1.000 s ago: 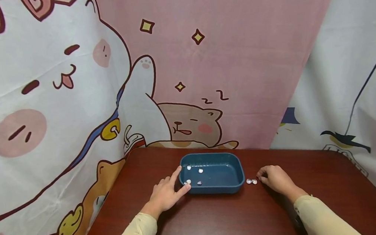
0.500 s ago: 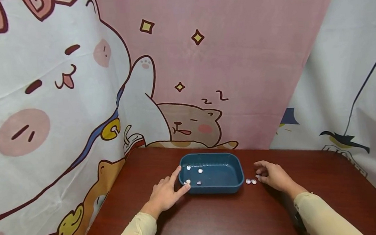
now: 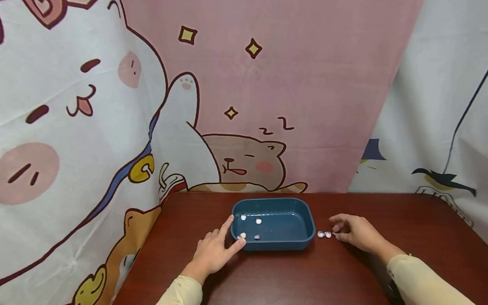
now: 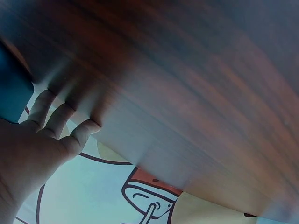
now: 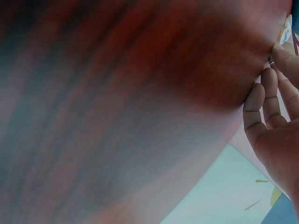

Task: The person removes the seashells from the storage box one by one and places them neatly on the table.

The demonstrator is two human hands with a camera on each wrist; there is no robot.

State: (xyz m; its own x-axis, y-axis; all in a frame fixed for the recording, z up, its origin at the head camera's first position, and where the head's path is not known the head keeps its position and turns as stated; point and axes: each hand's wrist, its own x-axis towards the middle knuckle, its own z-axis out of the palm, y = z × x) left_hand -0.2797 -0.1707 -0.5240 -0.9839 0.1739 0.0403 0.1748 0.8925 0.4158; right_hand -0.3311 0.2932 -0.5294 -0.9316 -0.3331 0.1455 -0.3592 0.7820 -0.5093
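On the table stands a dark blue plastic tray (image 3: 274,247) with several small seashells (image 3: 258,221) lying in its left part. My left hand (image 3: 212,251) rests at the tray's left end, index finger and thumb spread along the rim. In the left wrist view, three fingers of the left hand (image 4: 44,140) reach down beside the tray's corner (image 4: 14,88). Right of the tray, two whitish seashells (image 3: 324,234) lie side by side. Beside them my right hand (image 3: 357,232) pinches another small seashell (image 3: 335,234) at the tabletop; in the right wrist view the fingers (image 5: 268,100) mostly hide it.
The dark red-brown wooden table (image 3: 281,285) reaches back to a pink and white cartoon cloth (image 3: 308,93). More printed cloth (image 3: 75,162) hangs along the left side. A dark object, partly hidden, sits beneath the right forearm.
My right hand's fingers have parted from their closer bunch, and the seashell at the thumb tip has come into sight and moved down level with the other two. The left hand stays in place.
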